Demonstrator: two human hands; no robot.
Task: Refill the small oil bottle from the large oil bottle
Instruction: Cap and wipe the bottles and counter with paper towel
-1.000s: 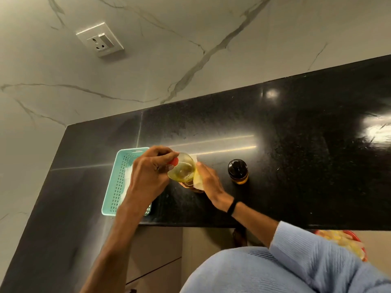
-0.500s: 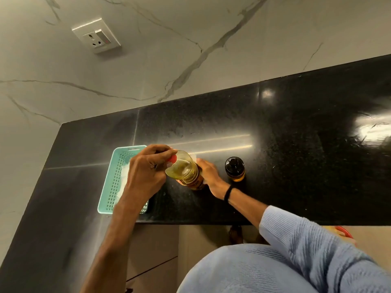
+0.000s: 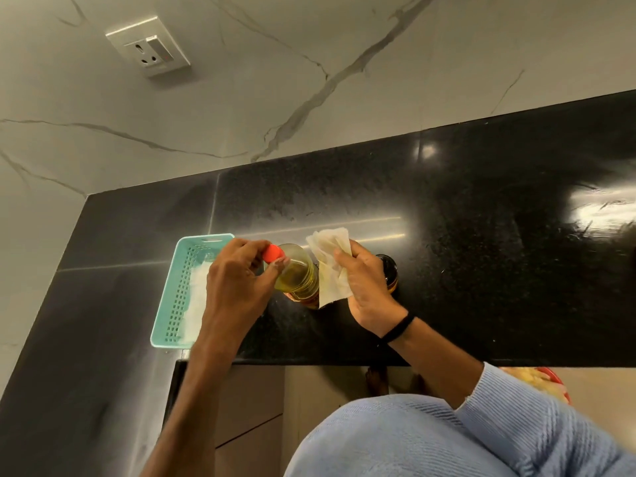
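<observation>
Table: black polished table below a marble wall, carrying everything here.
Large oil bottle: large oil bottle stands upright on the table near its front edge, yellow oil inside, red cap on top.
Left hand: left hand has its grip pinched narrow on the red cap, as half a second ago.
Right hand: right hand holds a crumpled tissue; earlier it lay low against the bottle's side, now it is lifted with the tissue spread beside the bottle.
Small oil bottle: small oil bottle, dark-capped, stands just right of the hand, partly hidden by it, in the same place.
Basket: teal basket on the left, unmoved.
</observation>
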